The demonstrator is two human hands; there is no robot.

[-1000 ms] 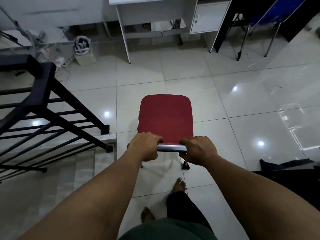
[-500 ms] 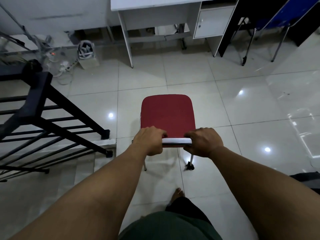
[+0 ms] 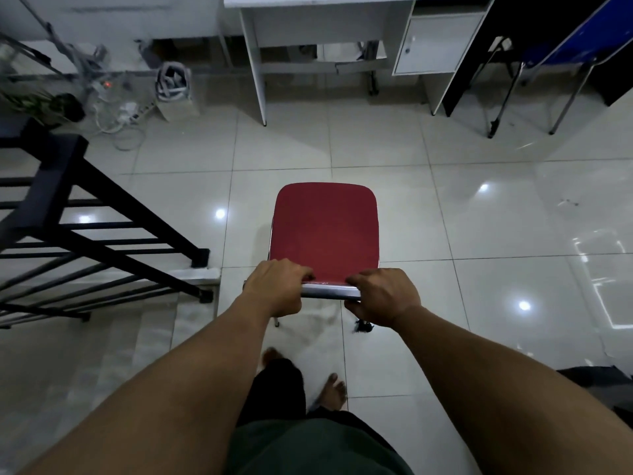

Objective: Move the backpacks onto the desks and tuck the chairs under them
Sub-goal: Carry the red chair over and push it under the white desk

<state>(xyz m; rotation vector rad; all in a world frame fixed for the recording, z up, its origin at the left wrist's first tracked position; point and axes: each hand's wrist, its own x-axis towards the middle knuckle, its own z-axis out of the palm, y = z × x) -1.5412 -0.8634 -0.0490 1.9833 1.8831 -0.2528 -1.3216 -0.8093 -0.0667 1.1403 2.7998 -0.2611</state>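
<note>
A red-seated chair (image 3: 325, 231) with a chrome frame stands on the tiled floor in front of me, its seat facing away. My left hand (image 3: 274, 289) grips the left end of the chrome top bar of its backrest. My right hand (image 3: 383, 298) grips the right end of the same bar. Ahead at the top stands a white desk (image 3: 318, 25) with an open knee space and a small cupboard (image 3: 438, 42) on its right. No backpack shows in this view.
A black stair railing (image 3: 78, 214) guards a stairwell on the left. Cables, a power strip and a paper bag (image 3: 174, 90) lie at the far left by the wall. A blue chair (image 3: 565, 53) stands at the far right. Open tile lies between chair and desk.
I have walked forward with the chair held in both hands. The desk and the railing have come nearer, and my grip on the bar is unchanged.
</note>
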